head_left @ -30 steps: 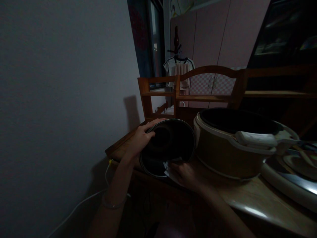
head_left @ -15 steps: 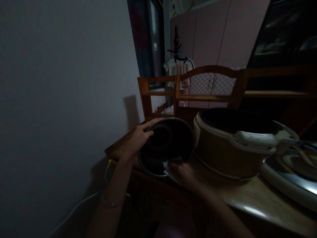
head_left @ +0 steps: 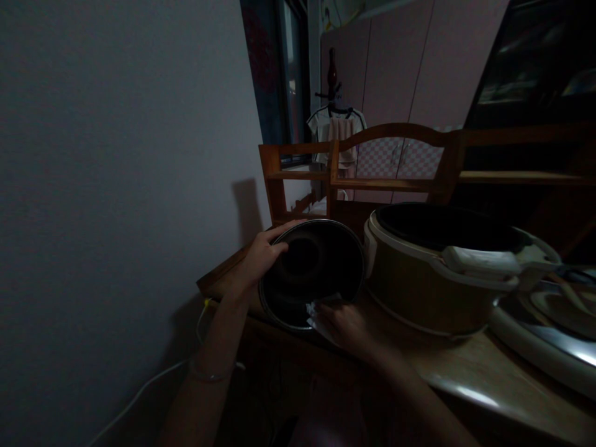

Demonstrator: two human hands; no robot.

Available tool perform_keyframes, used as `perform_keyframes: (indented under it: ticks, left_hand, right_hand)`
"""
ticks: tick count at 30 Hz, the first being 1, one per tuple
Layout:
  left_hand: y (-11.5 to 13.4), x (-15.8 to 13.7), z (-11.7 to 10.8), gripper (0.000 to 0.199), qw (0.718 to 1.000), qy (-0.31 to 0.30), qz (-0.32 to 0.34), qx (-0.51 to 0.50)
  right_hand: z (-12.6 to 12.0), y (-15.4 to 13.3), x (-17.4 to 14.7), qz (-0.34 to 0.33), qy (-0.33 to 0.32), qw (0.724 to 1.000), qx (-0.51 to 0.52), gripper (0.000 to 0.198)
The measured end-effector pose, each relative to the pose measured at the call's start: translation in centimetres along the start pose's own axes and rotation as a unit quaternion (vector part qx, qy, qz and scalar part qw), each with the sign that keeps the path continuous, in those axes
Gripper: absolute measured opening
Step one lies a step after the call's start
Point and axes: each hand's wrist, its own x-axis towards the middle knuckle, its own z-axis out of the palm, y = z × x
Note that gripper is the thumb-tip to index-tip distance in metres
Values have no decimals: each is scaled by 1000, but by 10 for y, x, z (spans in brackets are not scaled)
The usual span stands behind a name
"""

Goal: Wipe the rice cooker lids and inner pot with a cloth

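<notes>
A dark round inner pot [head_left: 321,267] is tipped on its side on the table, its mouth facing me. My left hand [head_left: 263,256] grips its upper left rim, thumb inside and fingers along the outside. At the lower right of the rim, my right hand [head_left: 342,320] is closed on a crumpled white cloth or tissue [head_left: 321,321], which touches the pot's rim and inner edge. To the right stands a large cooker body [head_left: 419,292] with a pale rim and handle, its top uncovered and its inside dark.
A shiny round lid [head_left: 554,335] lies at the right of the table [head_left: 465,372]. A wooden rack [head_left: 391,183] runs along the back. The white wall [head_left: 139,155] borders the left side, with a white cord [head_left: 153,375] hanging below.
The pot's rim has shifted up very slightly, with my left hand on it. My right hand and the white cloth or tissue stay at nearly the same spot.
</notes>
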Motion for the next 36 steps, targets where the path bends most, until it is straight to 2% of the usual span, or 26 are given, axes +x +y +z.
perform_keyframes:
  ticks: [4,10,23,28,33,36]
  left_hand:
    - [-4,2,-3,66,1000,7,-6,1]
    - [-3,1,-4,65,1000,3,-1,12]
    - [-1,-2,-6,64,1000,-4,3,-3]
    - [-3,-3,-8,66,1000,-16,-1,-23]
    - [-5,-6,-11,69,1000,-21,-2,-23]
    - [-6,-7,-12,70,1000,-24,-2,-15]
  right_hand:
    - [-2,-2,1,-10,13,1000,0,34]
    - [-7,-6,1,4,-16,1000,-22,41]
    - [-6,-13,2,-2,-19,998,-66,40]
    - [-6,-18,0,-15,4,998,-58,39]
    - [-11,-19,-5,-60,40,996,-52,33]
    - [-17,-16,-6,-37,35,995,-86,26]
